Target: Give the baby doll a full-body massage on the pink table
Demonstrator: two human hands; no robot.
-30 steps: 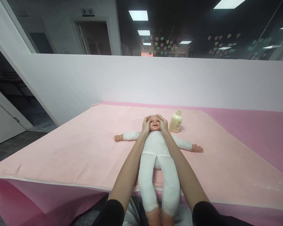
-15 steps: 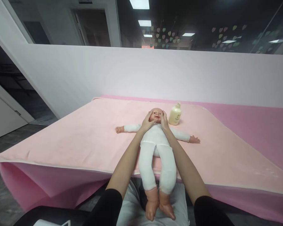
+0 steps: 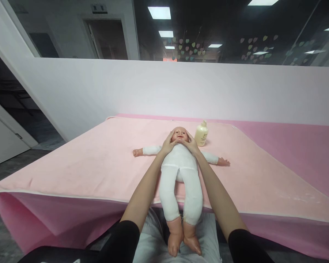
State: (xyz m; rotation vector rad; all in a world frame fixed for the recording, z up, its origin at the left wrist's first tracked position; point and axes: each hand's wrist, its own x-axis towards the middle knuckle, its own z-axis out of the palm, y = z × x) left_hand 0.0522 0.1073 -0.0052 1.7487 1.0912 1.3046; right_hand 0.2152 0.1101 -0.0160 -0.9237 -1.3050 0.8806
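A baby doll point(image 3: 179, 160) in a white suit lies on its back, arms spread sideways and feet over the near edge of the table. My left hand point(image 3: 168, 143) lies along one side of its head, fingers stretched up towards the temple. On the other side, my right hand point(image 3: 191, 144) rests against the cheek, fingers extended too. Both thumbs reach inward under the doll's mouth, near the chin. The fingertips are partly hidden beside the head. Just right of the head stands a pale yellow pump bottle point(image 3: 201, 134), apart from my right hand.
A light pink blanket point(image 3: 98, 157) covers much of the table, with darker pink cloth point(image 3: 298, 146) showing at the right and hanging in front. Behind is a white wall point(image 3: 181, 87) with a window above. A door point(image 3: 5, 135) stands at the left.
My right thumb has swung inward to the doll's chin, and the right hand has spread wider. The left thumb has also shifted at the chin. The view has tilted slightly.
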